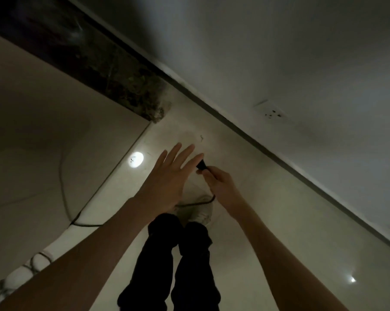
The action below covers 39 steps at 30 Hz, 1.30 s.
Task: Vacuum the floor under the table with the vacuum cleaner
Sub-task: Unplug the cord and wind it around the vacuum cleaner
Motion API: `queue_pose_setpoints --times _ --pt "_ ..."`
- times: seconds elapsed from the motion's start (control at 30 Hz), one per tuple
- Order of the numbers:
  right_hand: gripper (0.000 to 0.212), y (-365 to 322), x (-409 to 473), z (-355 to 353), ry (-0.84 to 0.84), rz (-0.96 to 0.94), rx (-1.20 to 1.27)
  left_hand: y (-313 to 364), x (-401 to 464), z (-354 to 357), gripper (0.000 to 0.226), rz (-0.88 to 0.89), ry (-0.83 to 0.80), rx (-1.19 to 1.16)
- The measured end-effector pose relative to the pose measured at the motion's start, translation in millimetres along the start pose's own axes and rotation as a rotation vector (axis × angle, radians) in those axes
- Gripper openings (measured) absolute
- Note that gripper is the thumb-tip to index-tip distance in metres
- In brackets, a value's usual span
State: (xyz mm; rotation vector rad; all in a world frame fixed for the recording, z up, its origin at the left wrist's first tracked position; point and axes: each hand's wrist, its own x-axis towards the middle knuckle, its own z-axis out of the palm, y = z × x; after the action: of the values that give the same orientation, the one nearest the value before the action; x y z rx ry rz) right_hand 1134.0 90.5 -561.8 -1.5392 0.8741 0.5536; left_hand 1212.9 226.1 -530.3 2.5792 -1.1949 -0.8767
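Dim light. Right hand [221,182] grips a black plug [202,165], fingers curled round it, raised toward the wall. Socket [272,111] sits on the wall [301,63], well apart. Left hand [167,176] spread flat, fingers straight, just beside the plug. Cord [64,189] trails across the pale floor [43,153]. Vacuum body out of view.

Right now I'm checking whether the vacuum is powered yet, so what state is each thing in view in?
Plug: held in the right hand, not in the socket.
Wall socket: empty, nothing plugged in.
Cord: lying loose across the floor.
Left hand: open, fingers straight, holding nothing.
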Motion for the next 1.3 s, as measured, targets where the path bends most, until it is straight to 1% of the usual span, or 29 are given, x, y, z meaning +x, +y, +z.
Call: queue_pose_setpoints --times 0.03,0.1,0.13,0.2,0.23,0.27,0.33,0.37,0.43,0.5,0.6,0.67,0.73,0.8,0.83,0.87,0.9,1.0,1.07,1.13,1.2,1.27,1.3 --pt "0.024 -8 -2 -5 -0.043 -0.029 -0.058 -2 -5 -2 0.079 0.016 0.041 -0.016" --pt "0.026 -25 -16 -8 -0.130 -0.058 -0.185 -5 -15 -7 0.054 0.062 0.138 0.000" --pt "0.026 -30 -25 -9 -0.153 -0.089 -0.228 -5 -20 -12 0.047 0.074 0.162 0.007" --pt "0.021 -43 -43 -12 -0.171 -0.124 -0.236 -1 -32 -27 0.043 0.071 0.170 -0.011" --pt "0.014 -51 -53 -15 -0.186 -0.115 -0.226 3 -39 -34 0.042 0.051 0.172 -0.039" --pt "0.013 -59 -62 -17 -0.204 -0.109 -0.228 8 -46 -43 0.040 0.032 0.186 -0.056" --pt "0.030 -65 -77 -21 -0.245 -0.095 -0.258 19 -65 -61 0.032 -0.021 0.221 -0.080" --pt "0.033 -69 -84 -23 -0.258 -0.089 -0.276 25 -75 -72 0.027 -0.072 0.241 -0.105" --pt "0.023 -75 -99 -28 -0.281 -0.077 -0.313 36 -102 -94 0.018 -0.241 0.290 -0.210" --pt "0.015 -87 -109 -34 -0.296 -0.071 -0.383 44 -132 -114 0.021 -0.439 0.355 -0.315" --pt "0.015 -108 -130 -37 -0.314 -0.120 -0.455 51 -189 -132 0.025 -0.662 0.414 -0.409" --pt "0.020 -124 -150 -29 -0.339 -0.190 -0.496 56 -229 -140 0.026 -0.785 0.423 -0.402" --pt "0.023 -145 -178 -12 -0.393 -0.272 -0.517 64 -264 -142 0.028 -0.874 0.354 -0.379" --pt "0.017 -168 -209 13 -0.480 -0.322 -0.495 73 -288 -141 0.026 -0.871 0.303 -0.442" --pt "0.012 -179 -226 27 -0.528 -0.347 -0.486 79 -297 -142 0.021 -0.841 0.321 -0.522" --pt "0.009 -189 -241 40 -0.566 -0.374 -0.486 84 -304 -144 0.014 -0.817 0.373 -0.638" --pt "0.009 -198 -254 52 -0.594 -0.406 -0.494 89 -312 -149 0.011 -0.806 0.462 -0.769" --pt "0.012 -214 -287 83 -0.645 -0.432 -0.540 94 -348 -161 0.026 -0.857 0.807 -1.079" --pt "0.013 -216 -303 103 -0.699 -0.413 -0.615 91 -382 -162 0.029 -0.858 0.996 -1.257" --pt "0.015 -213 -318 126 -0.759 -0.384 -0.699 88 -425 -158 0.030 -0.844 1.172 -1.391" --pt "0.015 -204 -333 156 -0.807 -0.370 -0.797 89 -474 -149 0.029 -0.818 1.318 -1.467" --pt "0.013 -190 -355 189 -0.833 -0.378 -0.883 97 -529 -137 0.029 -0.759 1.491 -1.592" --pt "0.015 -183 -367 206 -0.837 -0.396 -0.911 99 -554 -129 0.030 -0.729 1.593 -1.681"
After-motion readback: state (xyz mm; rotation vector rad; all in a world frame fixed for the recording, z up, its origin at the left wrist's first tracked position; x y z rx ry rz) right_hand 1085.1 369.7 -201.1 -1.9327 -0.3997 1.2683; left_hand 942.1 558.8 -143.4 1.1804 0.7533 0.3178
